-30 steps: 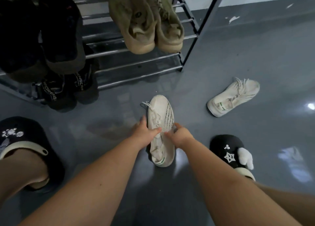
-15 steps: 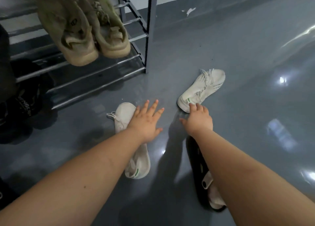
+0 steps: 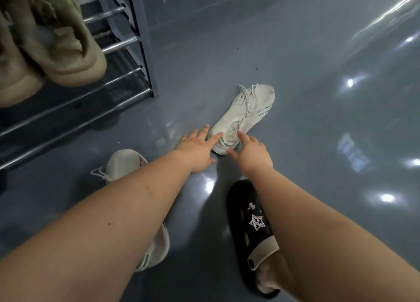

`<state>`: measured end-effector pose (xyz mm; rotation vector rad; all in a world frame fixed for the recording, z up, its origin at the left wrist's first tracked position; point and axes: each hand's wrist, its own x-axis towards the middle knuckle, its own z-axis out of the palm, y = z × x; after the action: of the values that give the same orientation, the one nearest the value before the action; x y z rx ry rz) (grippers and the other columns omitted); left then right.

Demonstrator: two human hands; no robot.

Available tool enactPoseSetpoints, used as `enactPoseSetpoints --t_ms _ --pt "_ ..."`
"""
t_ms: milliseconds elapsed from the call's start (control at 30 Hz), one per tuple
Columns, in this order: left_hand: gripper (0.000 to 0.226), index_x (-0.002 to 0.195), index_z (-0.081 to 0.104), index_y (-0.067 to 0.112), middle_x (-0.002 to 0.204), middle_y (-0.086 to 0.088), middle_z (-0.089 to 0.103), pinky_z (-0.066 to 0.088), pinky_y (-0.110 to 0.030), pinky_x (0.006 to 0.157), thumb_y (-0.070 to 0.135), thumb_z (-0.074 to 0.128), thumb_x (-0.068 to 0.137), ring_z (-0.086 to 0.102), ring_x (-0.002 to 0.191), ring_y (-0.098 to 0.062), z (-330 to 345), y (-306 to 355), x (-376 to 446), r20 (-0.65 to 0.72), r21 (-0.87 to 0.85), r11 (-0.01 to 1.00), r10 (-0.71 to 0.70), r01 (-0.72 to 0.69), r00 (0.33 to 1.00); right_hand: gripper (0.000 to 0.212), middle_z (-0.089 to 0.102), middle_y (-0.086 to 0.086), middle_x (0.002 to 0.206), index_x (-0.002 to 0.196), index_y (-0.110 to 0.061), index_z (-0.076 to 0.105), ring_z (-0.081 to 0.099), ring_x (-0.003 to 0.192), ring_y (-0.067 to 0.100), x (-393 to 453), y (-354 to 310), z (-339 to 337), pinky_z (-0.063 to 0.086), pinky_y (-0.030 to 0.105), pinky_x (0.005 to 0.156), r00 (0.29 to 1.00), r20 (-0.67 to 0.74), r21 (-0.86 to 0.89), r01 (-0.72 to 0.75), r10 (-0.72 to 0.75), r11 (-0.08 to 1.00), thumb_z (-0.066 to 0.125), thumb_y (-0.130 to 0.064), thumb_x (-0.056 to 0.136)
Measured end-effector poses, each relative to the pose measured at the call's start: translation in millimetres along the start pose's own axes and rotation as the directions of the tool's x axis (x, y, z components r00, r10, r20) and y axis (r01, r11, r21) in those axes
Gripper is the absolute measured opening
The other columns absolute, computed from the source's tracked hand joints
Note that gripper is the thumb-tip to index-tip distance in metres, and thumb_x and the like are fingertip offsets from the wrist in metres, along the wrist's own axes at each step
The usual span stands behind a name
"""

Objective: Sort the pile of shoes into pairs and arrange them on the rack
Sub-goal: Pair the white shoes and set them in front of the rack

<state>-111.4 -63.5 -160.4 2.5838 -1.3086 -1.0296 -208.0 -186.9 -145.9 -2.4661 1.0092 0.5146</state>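
Reaching for item: far white sneaker (image 3: 246, 117), knit upper, green heel mark, lying on the grey floor (image 3: 318, 119) with its heel toward the person and toe pointing away to the right.

Left hand (image 3: 196, 150): fingers (image 3: 214, 139) straight and spread, tips touching the heel's left side; nothing gripped. Right hand (image 3: 253, 150): fingers (image 3: 242, 135) loosely extended over the heel collar, thumb low beside the sole; contact looks light, no closed hold yet.

Matching item: near white sneaker (image 3: 127, 163), on the floor beneath the left forearm, partly hidden, well apart from its mate.

Destination: shoe rack (image 3: 127, 44), upper left, metal bars; one tan pair (image 3: 52, 44) already seated on a tier, with bare bars below it.

Other: black clog (image 3: 254, 224) with star charm, worn on the person's foot.

Handling note, as judgement: one hand should close on the heel collar, thumb inside the opening, so the soft upper does not fold. Draw the shoe back beside its mate, toes aligned the same way, then lift both together by their heels. Loose laces may snag or trail; tuck them before setting the pair on the bars.
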Motion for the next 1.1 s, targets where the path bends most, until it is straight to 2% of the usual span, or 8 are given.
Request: enactPoseSetpoints --t_ms 200,300,433,533,667,767,867,1100 --pt "0.056 0.137 0.033 0.033 0.158 -0.006 0.005 0.021 -0.032 0.113 0.022 0.057 0.088 0.02 0.143 -0.026 9.0 4.4 13.9 -0.035 -0.414 0.91 -0.01 -0.005 0.999 0.035 0.063 0.008 0.11 0.115 -0.013 0.055 0.057 0.104 0.03 7.9 2.1 2.7 0.037 0.03 0.074 0.992 -0.098 0.314 -0.046 0.08 0.948 0.051 -0.04 0.093" --pt "0.048 0.13 0.044 0.026 0.149 -0.003 0.028 0.026 -0.023 0.105 0.017 0.059 0.086 0.032 0.136 -0.02 6.8 5.4 10.5 -0.084 -0.545 0.838 -0.024 -0.026 0.996 0.027 0.06 0.003 0.089 0.101 -0.012 0.056 0.059 0.092 0.027 4.7 -4.8 4.5 0.036 0.029 0.071 0.987 -0.113 0.417 -0.06 0.117 0.907 0.052 -0.037 0.092" --pt "0.043 0.127 0.047 0.025 0.13 0.0 0.048 0.031 -0.015 0.083 0.016 0.057 0.087 0.046 0.1 -0.01 6.0 0.2 -7.8 -0.085 -0.676 0.736 -0.135 0.042 0.987 0.022 0.06 0.002 0.089 0.095 -0.015 0.054 0.054 0.082 0.022 -9.0 -19.2 10.7 0.036 0.028 0.069 0.989 -0.104 0.473 -0.043 0.104 0.88 0.053 -0.037 0.092" --pt "0.042 0.128 0.048 0.025 0.127 -0.005 0.053 0.035 -0.017 0.084 0.017 0.058 0.088 0.051 0.104 -0.016 3.0 -6.6 -27.9 -0.095 -0.771 0.633 -0.231 0.076 0.968 0.021 0.057 0.0 0.089 0.094 -0.016 0.053 0.051 0.082 0.019 -23.4 -39.5 14.2 0.034 0.027 0.07 0.992 -0.111 0.515 0.002 0.065 0.857 0.053 -0.036 0.092" --pt "0.036 0.124 0.053 0.021 0.123 -0.004 0.056 0.032 -0.012 0.073 0.021 0.061 0.088 0.051 0.101 -0.014 -10.4 -18.1 -65.0 -0.199 -0.817 0.576 -0.323 0.025 0.925 0.025 0.05 -0.007 0.07 0.072 -0.022 0.043 0.047 0.068 0.015 -48.7 -71.3 13.2 0.032 0.026 0.056 0.99 -0.14 0.626 0.067 0.028 0.777 0.054 -0.033 0.092" --pt "0.031 0.118 0.057 0.02 0.123 -0.007 0.056 0.037 -0.018 0.08 0.025 0.062 0.088 0.054 0.102 -0.017 -18.0 -31.4 -98.7 -0.266 -0.831 0.556 -0.39 -0.006 0.882 0.03 0.048 -0.009 0.063 0.066 -0.025 0.04 0.043 0.056 0.007 -74.1 -95.9 12.3 0.032 0.022 0.053 0.988 -0.151 0.704 0.119 -0.016 0.7 0.055 -0.032 0.092" --pt "0.031 0.116 0.059 0.015 0.123 -0.01 0.057 0.039 -0.023 0.088 0.026 0.062 0.087 0.056 0.108 -0.022 -22.1 -44.9 -131.9 -0.309 -0.827 0.563 -0.455 0.001 0.835 0.029 0.053 -0.006 0.065 0.067 -0.024 0.043 0.044 0.056 0.008 -99.8 -118.4 13.9 0.035 0.022 0.057 0.99 -0.117 0.747 0.141 -0.08 0.65 0.057 -0.03 0.092" --pt "0.025 0.108 0.063 0.012 0.123 -0.009 0.054 0.034 -0.013 0.083 0.025 0.063 0.087 0.054 0.102 -0.015 -17.4 -73.8 -225.5 -0.374 -0.857 0.515 -0.625 0.002 0.685 0.026 0.054 -0.006 0.067 0.068 -0.023 0.047 0.05 0.065 0.012 -158.2 -172.8 23.5 0.043 0.031 0.069 0.952 -0.108 0.74 0.269 -0.286 0.616 0.059 -0.031 0.091"
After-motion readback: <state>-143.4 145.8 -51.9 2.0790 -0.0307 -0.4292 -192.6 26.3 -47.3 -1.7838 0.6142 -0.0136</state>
